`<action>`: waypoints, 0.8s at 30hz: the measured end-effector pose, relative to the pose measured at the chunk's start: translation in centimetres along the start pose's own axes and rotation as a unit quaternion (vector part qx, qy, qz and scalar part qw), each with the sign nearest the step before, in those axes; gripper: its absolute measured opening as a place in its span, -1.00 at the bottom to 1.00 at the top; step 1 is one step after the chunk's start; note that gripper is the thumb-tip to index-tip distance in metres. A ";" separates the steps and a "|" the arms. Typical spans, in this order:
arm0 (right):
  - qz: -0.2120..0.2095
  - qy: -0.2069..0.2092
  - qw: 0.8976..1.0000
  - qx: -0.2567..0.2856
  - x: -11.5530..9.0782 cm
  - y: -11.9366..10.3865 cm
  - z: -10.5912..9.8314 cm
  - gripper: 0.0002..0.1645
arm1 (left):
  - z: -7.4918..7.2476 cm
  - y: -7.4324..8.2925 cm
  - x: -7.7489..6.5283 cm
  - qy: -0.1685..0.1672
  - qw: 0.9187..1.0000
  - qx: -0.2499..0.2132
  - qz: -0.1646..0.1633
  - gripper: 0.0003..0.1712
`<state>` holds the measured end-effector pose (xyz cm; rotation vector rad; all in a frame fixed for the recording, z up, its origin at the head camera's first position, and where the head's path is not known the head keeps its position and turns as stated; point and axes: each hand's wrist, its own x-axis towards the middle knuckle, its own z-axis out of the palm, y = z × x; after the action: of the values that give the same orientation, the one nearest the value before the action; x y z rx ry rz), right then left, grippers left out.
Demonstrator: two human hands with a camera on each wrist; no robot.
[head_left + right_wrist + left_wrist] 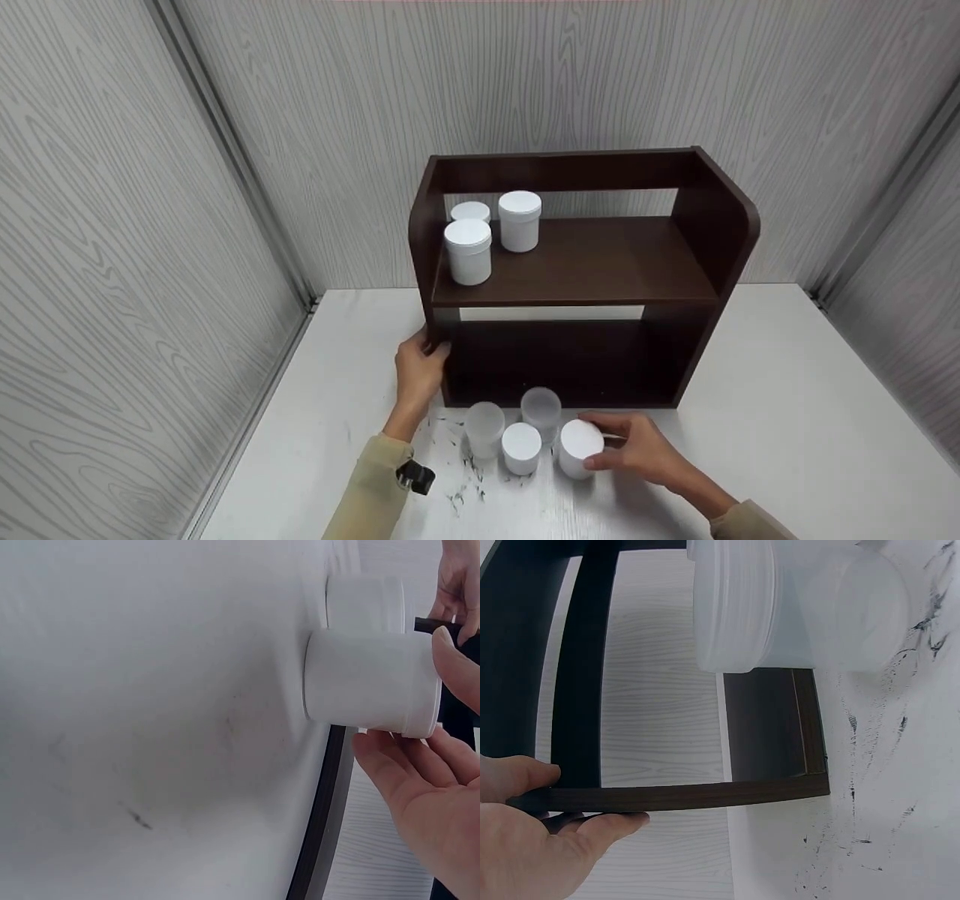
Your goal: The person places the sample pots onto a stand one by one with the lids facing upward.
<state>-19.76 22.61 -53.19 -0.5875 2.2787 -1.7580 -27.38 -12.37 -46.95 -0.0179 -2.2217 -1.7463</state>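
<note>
My left hand (420,369) grips the front edge of the left side panel of a dark brown two-tier shelf (585,303). In the left wrist view its thumb lies on one face of the panel and the fingers on the other. My right hand (636,450) holds a white lidded jar (581,448) in front of the shelf, thumb and fingers on opposite sides near the lid. Next to that jar stands a smaller white jar (521,448). Two translucent jars, one at the left (484,429) and one behind (541,414), stand close by.
On the upper tier's left side stand three white lidded jars, one in front (469,252), one at the back (470,211) and one to the right (520,221). Dark scuff marks show on the white table (795,435). Wood-patterned panels (360,90) enclose the back and sides.
</note>
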 end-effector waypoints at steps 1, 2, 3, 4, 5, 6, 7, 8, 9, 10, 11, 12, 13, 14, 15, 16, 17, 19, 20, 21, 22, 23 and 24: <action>-0.002 -0.004 1.000 0.002 0.0 0.1 0.0 -0.10 | 0.0 0.0 0.0 0.002 1.000 0.001 -0.001 -0.55; -0.005 -0.008 1.000 0.005 0.0 0.2 -0.1 -0.08 | 0.0 0.0 0.0 0.003 1.000 0.003 -0.001 -0.56; -0.007 -0.012 1.000 0.008 0.0 0.3 -0.1 -0.06 | 0.0 0.0 0.1 0.006 1.000 0.005 0.000 -0.58; -0.009 -0.015 1.000 0.010 0.0 0.4 -0.1 -0.04 | 0.1 -0.1 0.1 0.007 1.000 0.006 -0.001 -0.59; -0.011 -0.018 1.000 0.011 0.0 0.5 0.0 -0.03 | 0.1 -0.1 0.1 0.008 1.000 0.008 -0.001 -0.59; -0.011 -0.019 1.000 0.013 0.0 0.6 0.0 -0.02 | 0.1 -0.1 0.1 0.008 1.000 0.008 0.000 -0.59; -0.010 -0.020 1.000 0.015 0.0 0.6 0.0 -0.02 | 0.1 -0.1 0.1 0.008 1.000 0.009 0.000 -0.58; -0.008 -0.019 1.000 0.017 0.0 0.7 0.0 -0.02 | 0.1 -0.1 0.1 0.009 1.000 0.009 -0.003 -0.58; -0.005 -0.018 1.000 0.017 -0.1 0.7 0.0 -0.03 | 0.2 -0.1 0.1 0.009 1.000 0.010 -0.004 -0.57; -0.003 -0.016 1.000 0.017 -0.1 0.8 0.0 -0.04 | 0.2 -0.1 0.1 0.008 1.000 0.010 -0.005 -0.56; 0.000 -0.015 1.000 0.018 -0.1 0.8 0.0 -0.04 | 0.2 -0.2 0.1 0.007 1.000 0.010 -0.004 -0.55; 0.003 -0.013 1.000 0.019 -0.1 0.8 0.0 -0.05 | 0.2 -0.1 0.1 0.007 1.000 0.010 -0.005 -0.55; 0.004 -0.011 1.000 0.019 -0.1 0.8 0.0 -0.06 | 0.1 -0.2 0.1 0.007 1.000 0.010 -0.004 -0.55; 0.006 -0.010 1.000 0.021 -0.1 0.8 0.0 -0.06 | 0.1 -0.1 0.1 0.005 1.000 0.009 -0.002 -0.54; 0.006 -0.009 1.000 0.023 -0.1 0.8 -0.1 -0.06 | 0.1 -0.1 0.1 0.004 1.000 0.007 -0.001 -0.53; 0.006 -0.008 1.000 0.025 -0.1 0.9 -0.1 -0.06 | 0.1 -0.1 0.1 0.002 1.000 0.006 0.001 -0.53; 0.005 -0.007 1.000 0.028 -0.1 0.9 -0.2 -0.07 | 0.1 -0.1 0.1 0.001 1.000 0.004 0.002 -0.52; 0.006 -0.005 1.000 0.030 -0.1 0.9 -0.3 -0.07 | 0.0 0.0 0.1 -0.001 1.000 0.001 0.003 -0.53; 0.006 -0.003 0.999 0.031 -0.1 0.9 -0.4 -0.07 | 0.0 0.0 0.1 -0.002 1.000 -0.001 0.003 -0.52; 0.006 -0.001 1.000 0.030 -0.2 1.0 -0.5 -0.08 | 0.0 0.0 0.1 -0.002 1.000 -0.001 0.002 -0.53; 0.008 0.002 0.999 0.031 -0.2 1.0 -0.5 -0.09 | 0.0 0.0 0.1 -0.002 1.000 -0.001 0.003 -0.52; 0.010 0.006 1.000 0.029 -0.2 1.0 -0.6 -0.09 | 0.0 0.0 0.1 -0.001 1.000 -0.002 0.002 -0.51; 0.013 0.009 0.999 0.028 -0.2 1.1 -0.7 -0.09 | 0.0 0.0 0.1 -0.001 1.000 -0.001 0.002 -0.51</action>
<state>-20.06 23.52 -54.06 -0.5327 2.2300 -1.8156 -27.47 -12.36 -46.92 -0.0238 -2.2194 -1.7475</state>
